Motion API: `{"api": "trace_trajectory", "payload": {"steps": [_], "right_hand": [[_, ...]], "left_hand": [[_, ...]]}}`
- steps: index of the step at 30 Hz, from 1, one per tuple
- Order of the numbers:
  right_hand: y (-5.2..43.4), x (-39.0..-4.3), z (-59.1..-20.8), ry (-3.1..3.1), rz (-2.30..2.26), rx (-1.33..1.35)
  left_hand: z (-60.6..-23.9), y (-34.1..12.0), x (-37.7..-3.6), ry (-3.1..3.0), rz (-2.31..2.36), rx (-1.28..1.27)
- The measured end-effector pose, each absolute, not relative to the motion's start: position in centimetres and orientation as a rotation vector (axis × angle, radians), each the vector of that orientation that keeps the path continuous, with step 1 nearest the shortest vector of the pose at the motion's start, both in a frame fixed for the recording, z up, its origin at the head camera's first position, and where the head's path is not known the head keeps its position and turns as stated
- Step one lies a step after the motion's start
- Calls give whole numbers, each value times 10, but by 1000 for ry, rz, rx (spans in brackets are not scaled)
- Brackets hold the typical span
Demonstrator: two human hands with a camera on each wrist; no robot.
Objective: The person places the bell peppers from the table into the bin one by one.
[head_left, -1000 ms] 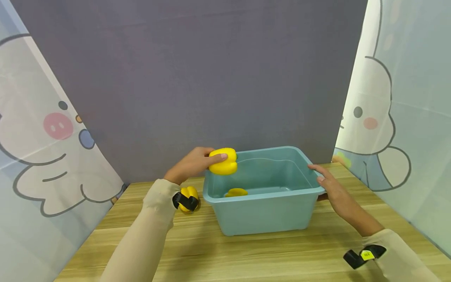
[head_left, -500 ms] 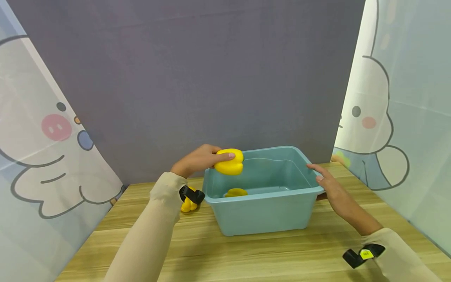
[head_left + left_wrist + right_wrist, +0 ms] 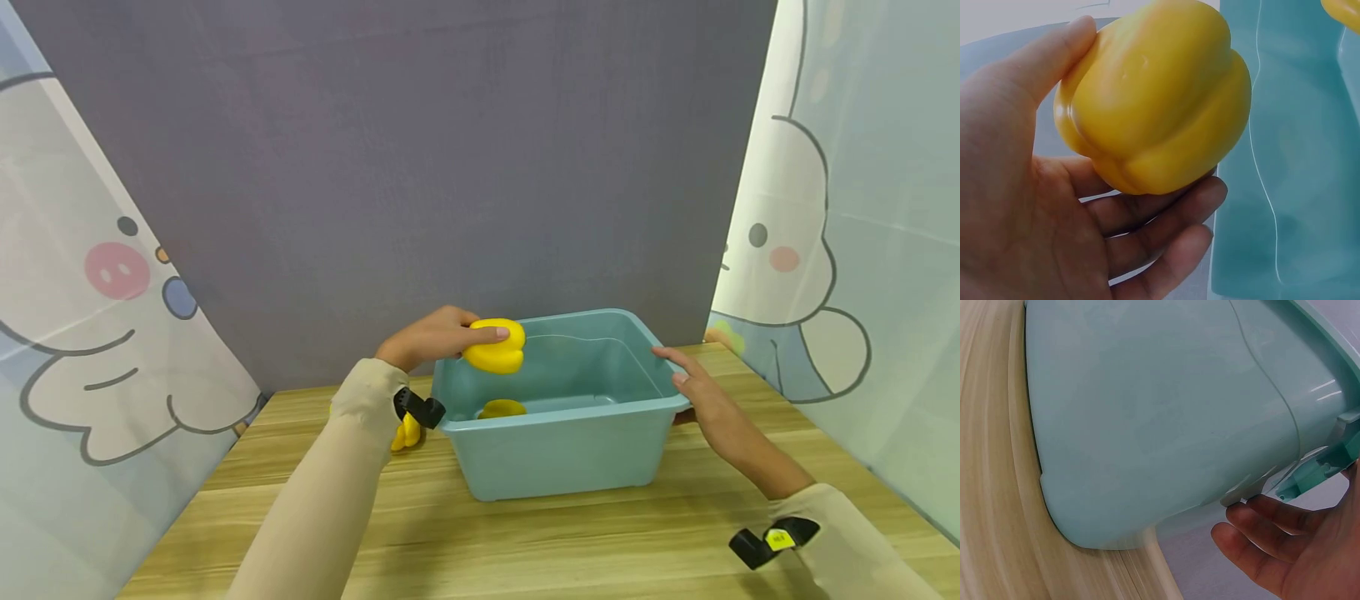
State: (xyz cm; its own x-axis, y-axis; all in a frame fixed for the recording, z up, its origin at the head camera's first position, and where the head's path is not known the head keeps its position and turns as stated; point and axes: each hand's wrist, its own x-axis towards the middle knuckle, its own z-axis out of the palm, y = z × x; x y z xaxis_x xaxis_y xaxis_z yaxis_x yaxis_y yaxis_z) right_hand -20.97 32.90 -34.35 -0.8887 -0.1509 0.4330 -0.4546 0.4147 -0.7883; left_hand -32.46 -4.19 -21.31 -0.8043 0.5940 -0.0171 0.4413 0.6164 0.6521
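Over the teal tub (image 3: 570,454), we cup a yellow pepper (image 3: 495,346)
Left hand (image 3: 431,337) wraps its smooth, light body; right hand (image 3: 701,396) curls under the rim

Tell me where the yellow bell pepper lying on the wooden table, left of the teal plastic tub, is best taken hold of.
Probably around its rounded body, coming down from above. That yellow bell pepper on the table sits close to the teal plastic tub, and the left forearm hides most of it, so a top approach seems clearest. The left hand already wraps a second yellow pepper this way; that grip spans its lobes.
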Motion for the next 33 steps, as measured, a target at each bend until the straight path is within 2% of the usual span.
{"api": "trace_trajectory", "payload": {"steps": [33], "right_hand": [[327,-212,-345,-2359,1483,518]], "left_hand": [[-220,-4,-342,2611,973,1034]]}}
